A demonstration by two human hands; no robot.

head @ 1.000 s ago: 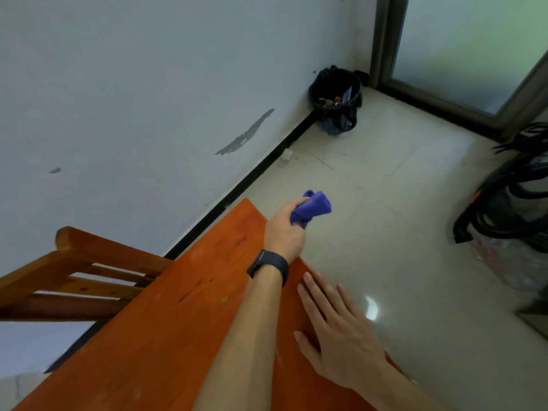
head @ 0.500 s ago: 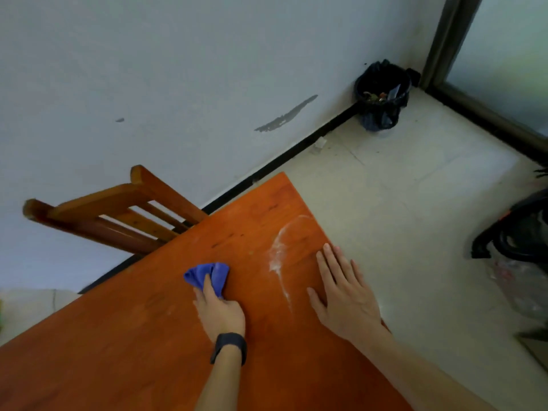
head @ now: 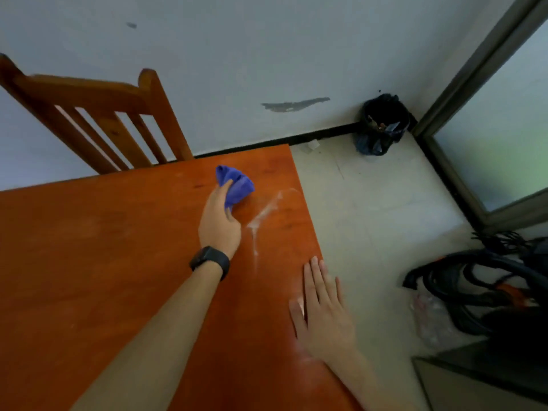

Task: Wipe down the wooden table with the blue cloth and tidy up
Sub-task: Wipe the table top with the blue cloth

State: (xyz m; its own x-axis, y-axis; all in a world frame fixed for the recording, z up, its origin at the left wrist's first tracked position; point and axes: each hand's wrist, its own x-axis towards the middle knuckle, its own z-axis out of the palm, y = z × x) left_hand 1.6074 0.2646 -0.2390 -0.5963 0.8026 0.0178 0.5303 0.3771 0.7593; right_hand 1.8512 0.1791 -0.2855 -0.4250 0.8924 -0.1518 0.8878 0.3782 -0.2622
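Observation:
The orange-brown wooden table [head: 103,262] fills the lower left of the head view. My left hand [head: 219,221], with a black watch on its wrist, grips a bunched blue cloth [head: 237,182] that lies on the tabletop near the far right corner. A whitish streak of powder [head: 261,215] runs across the wood just right of that hand. My right hand [head: 323,312] rests flat with straight fingers at the table's right edge, holding nothing.
A wooden chair [head: 98,114] stands behind the table against the white wall. A black bin [head: 382,126] with a bag sits in the floor corner by the door frame [head: 462,93]. Black cables and a plastic bag [head: 489,292] lie on the floor at right.
My left hand has moved the blue cloth right and toward the far corner, close to the white streak. My right hand has slid back along the table's right edge. The camera view has turned.

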